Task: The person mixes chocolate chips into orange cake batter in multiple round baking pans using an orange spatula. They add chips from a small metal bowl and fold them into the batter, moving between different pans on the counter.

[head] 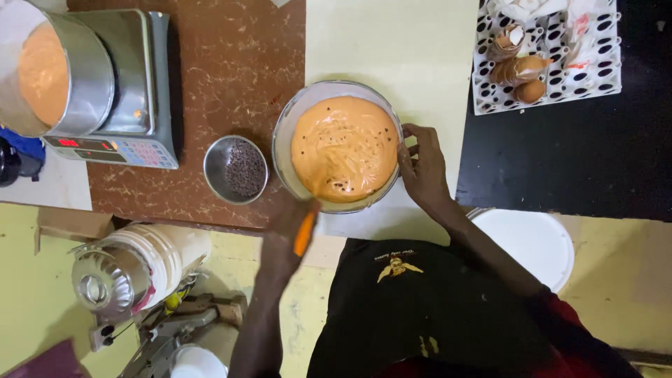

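A metal mixing bowl [281,133] holds orange batter [343,143] dotted with dark specks, standing at the near edge of the counter. My left hand [285,225], blurred by motion, is closed around an orange-handled spatula [305,232] whose blade dips into the batter at the bowl's near side. My right hand [423,168] grips the bowl's right rim, fingers curled over the edge. Just left of the big bowl sits a small steel bowl of chocolate chips [236,169].
A digital scale [133,140] at the back left carries another metal bowl of orange batter [42,73]. A white egg tray [490,98] with broken shells lies on the black surface at right. A white round lid [535,241] and a steel-and-white container [122,273] stand lower down.
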